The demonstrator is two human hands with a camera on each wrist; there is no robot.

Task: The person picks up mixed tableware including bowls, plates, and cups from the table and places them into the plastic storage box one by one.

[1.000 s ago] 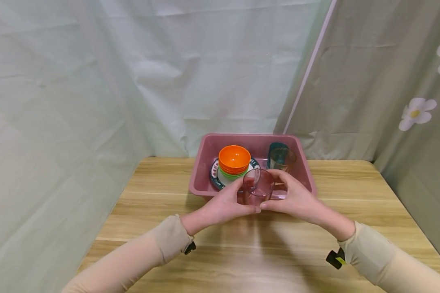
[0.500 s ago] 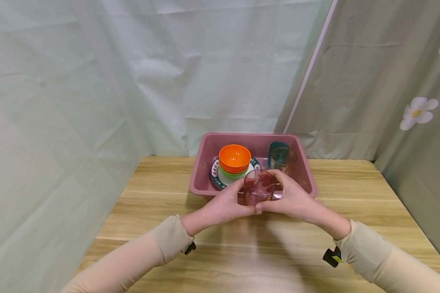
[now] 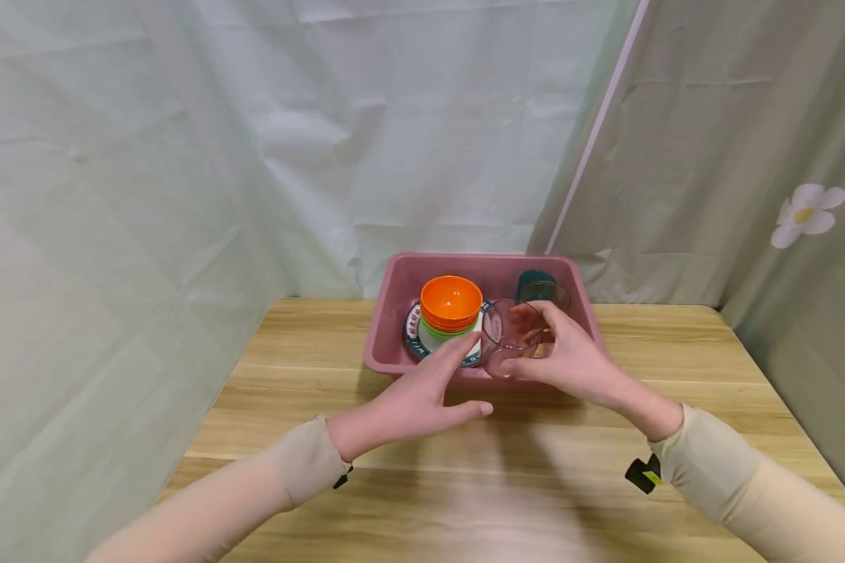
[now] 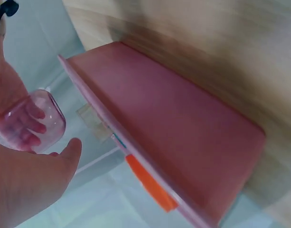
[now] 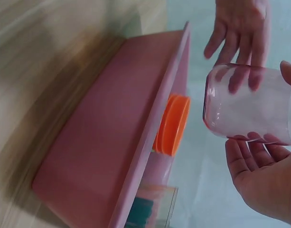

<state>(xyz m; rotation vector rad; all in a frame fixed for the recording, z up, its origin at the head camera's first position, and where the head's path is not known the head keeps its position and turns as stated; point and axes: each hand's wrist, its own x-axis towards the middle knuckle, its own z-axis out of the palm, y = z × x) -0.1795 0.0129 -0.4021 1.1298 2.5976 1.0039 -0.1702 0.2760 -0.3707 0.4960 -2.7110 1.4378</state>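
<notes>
My right hand (image 3: 579, 358) grips a clear pink-tinted drinking glass (image 3: 500, 344), thumb on the near side and fingers around the far side. The glass is held upright over the front part of a pink plastic basin (image 3: 465, 266). Just left of it, my left hand (image 3: 415, 399) is spread with straight fingers and thumb apart. In the right wrist view a gap shows between the glass base (image 5: 209, 102) and the basin's rim. Inside the basin, orange bowls (image 3: 452, 299) stack on green bowls (image 3: 438, 332), upon a plate with a dark patterned rim (image 3: 412, 344).
A dark teal cup (image 3: 533, 283) stands in the basin's back right, beside an amber-tinted glass (image 3: 562, 297) partly hidden by my right hand. The basin sits at the back of a wooden table (image 3: 310, 360). Pale curtains (image 3: 429, 156) hang behind and at both sides.
The left hand has let go of the glass and drawn back slightly leftward, opening its fingers. The right hand has carried the glass a little forward and to the right, farther over the basin.
</notes>
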